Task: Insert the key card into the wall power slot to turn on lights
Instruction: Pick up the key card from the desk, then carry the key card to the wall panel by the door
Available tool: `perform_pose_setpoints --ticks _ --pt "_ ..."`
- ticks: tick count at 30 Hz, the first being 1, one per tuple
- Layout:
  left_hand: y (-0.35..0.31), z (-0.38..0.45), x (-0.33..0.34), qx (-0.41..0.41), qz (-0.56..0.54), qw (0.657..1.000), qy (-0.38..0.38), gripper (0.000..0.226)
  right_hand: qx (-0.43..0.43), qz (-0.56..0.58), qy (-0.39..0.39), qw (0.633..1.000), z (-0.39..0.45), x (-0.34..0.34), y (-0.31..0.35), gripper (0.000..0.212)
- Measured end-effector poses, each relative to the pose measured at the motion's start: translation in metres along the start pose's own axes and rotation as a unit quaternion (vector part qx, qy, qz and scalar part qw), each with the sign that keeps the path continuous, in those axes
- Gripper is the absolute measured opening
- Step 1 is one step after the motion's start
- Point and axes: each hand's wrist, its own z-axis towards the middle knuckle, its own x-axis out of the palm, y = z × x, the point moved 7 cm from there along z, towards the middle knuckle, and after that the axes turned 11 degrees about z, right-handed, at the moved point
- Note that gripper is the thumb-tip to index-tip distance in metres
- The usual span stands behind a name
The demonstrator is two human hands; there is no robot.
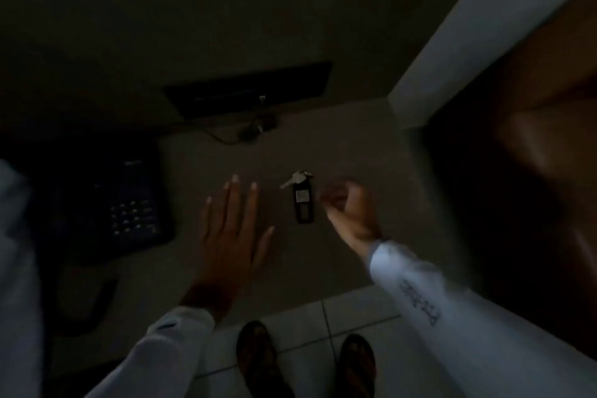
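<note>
In dim light a dark rectangular key card tag [303,204] with a metal key [295,178] on its ring lies on a pale table [355,145]. My left hand [231,229] lies flat on the table to the left of the tag, fingers spread, holding nothing. My right hand [350,207] hovers just right of the tag, blurred, fingers curled with nothing in them, a small gap from the tag. No wall power slot is in view.
A dark desk telephone [129,203] sits at the table's left. A black flat device [252,87] with a cable [226,139] stands at the back. A white wall corner [452,52] and a dark wooden door [533,155] rise on the right. My feet [307,362] stand on the tiled floor.
</note>
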Motion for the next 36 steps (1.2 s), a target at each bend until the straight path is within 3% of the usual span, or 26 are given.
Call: perform_pose_setpoints --ticks 3,9,11,14,17,19,26,36 --pt "0.008 0.0 0.039 -0.011 -0.01 0.999 0.03 0.076 -0.035 0.068 -0.042 0.996 0.031 0.01 -0.007 0.027" --pt "0.009 -0.007 0.07 0.006 0.013 0.999 0.037 0.076 -0.052 -0.072 -0.073 0.993 0.053 0.026 0.004 0.052" --pt "0.009 -0.006 0.069 0.004 0.01 0.999 0.033 0.077 -0.036 -0.065 -0.073 0.995 0.057 0.029 0.003 0.043" --pt "0.01 -0.004 0.065 0.007 0.018 1.0 0.019 0.076 0.01 0.033 -0.066 0.997 0.056 0.03 -0.003 0.016" --pt "0.011 0.0 0.05 0.011 0.02 1.0 0.004 0.076 0.046 0.119 -0.034 0.991 0.052 0.028 -0.003 0.028" --pt "0.012 0.006 0.033 0.016 0.019 1.0 -0.003 0.075 0.056 0.136 -0.023 0.989 0.046 0.021 0.001 0.013" --pt "-0.004 0.063 -0.073 0.051 0.032 0.997 -0.057 0.074 0.028 0.147 0.005 0.989 0.005 -0.045 0.083 0.029" --pt "-0.079 0.197 -0.363 0.135 -0.004 0.969 -0.205 0.076 -0.167 0.134 -0.079 0.974 -0.108 -0.245 0.326 0.036"
